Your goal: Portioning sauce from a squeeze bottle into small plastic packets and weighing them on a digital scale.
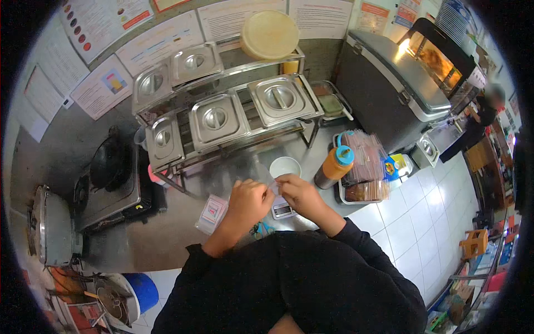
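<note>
Both hands meet over the steel counter in front of my body. My left hand (250, 202) and my right hand (298, 194) pinch a small translucent plastic piece (274, 188) between them, perhaps a bag; the fingers hide most of it. Just beyond stands a white bowl (285, 166), which seems to rest on a small digital kitchen scale (283, 210) partly covered by my right hand. Scissors with blue handles (262, 229) lie beneath my left wrist. A clear plastic pack (212, 213) bearing printing lies left of that hand.
A steel rack (225, 146) holds several lidded food pans. At right are a squeeze bottle (333, 167) with orange-brown contents and a tray (363, 196) of plastic packets. A portable stove (108, 183) stands left. Someone in dark clothing (471, 125) is at far right.
</note>
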`<state>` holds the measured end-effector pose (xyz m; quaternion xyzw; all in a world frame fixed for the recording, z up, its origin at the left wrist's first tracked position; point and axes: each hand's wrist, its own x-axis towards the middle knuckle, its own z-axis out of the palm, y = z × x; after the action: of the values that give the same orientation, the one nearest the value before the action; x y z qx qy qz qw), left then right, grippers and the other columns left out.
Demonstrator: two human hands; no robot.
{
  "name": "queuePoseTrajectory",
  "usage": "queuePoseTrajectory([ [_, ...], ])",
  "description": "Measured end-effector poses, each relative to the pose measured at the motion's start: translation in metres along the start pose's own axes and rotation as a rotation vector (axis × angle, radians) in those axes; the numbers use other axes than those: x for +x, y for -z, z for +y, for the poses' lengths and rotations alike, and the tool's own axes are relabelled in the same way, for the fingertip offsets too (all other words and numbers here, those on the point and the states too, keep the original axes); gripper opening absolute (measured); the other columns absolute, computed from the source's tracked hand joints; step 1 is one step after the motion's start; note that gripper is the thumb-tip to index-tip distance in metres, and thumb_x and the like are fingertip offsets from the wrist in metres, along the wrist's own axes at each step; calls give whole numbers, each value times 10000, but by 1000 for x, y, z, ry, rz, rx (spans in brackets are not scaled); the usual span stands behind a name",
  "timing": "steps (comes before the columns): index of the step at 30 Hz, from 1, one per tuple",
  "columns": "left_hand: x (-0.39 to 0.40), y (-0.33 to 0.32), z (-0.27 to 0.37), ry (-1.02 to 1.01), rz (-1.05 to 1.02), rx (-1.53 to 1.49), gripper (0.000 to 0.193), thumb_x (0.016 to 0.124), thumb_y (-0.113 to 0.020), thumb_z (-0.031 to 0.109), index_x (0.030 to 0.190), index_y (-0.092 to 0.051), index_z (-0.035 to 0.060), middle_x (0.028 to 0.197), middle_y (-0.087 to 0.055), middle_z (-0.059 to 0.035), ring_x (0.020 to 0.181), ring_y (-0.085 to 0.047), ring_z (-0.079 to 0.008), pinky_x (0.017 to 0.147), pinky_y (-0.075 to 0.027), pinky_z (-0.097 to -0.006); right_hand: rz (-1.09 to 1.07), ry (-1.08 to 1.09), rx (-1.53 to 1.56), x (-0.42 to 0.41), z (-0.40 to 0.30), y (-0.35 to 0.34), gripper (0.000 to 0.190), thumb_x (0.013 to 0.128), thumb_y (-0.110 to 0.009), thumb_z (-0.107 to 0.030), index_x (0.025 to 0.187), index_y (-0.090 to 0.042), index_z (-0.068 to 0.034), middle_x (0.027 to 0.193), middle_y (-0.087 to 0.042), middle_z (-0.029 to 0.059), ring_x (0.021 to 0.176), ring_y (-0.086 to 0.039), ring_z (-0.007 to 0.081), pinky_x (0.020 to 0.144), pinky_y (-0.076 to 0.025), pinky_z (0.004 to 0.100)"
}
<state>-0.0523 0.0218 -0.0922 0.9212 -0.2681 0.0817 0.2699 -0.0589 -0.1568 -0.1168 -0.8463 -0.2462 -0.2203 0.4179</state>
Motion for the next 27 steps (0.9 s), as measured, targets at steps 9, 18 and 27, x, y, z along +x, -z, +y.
queuePoseTrajectory([
  [9,5,-7,15,-316,134,-245,563,594,-806,336,1019,-563,58,914,-530,-109,850,-521,-293,766,-408,-394,-40,60,118,-7,-7,19,233,689,-740,-108,905,-673,-54,877,-594,92,802,-591,253,675,-490,328],
  [18,12,-27,-27,-82,2,-412,559,567,-822,324,929,-500,44,882,-507,-108,862,-514,-278,751,-423,-366,169,-930,1783,-75,75,8,997,763,-236,-813,1328,-348,1,1072,-565,136,964,-572,278,903,-435,484],
  [27,13,-39,-41,27,-184,-818,707,658,-744,521,1086,-512,9,1032,-526,-129,1010,-510,-221,873,-400,-320,1029,-1245,2117,-60,147,19,1055,720,-424,-793,1446,-51,-124,1385,-248,300,1258,-335,458,988,-334,629],
])
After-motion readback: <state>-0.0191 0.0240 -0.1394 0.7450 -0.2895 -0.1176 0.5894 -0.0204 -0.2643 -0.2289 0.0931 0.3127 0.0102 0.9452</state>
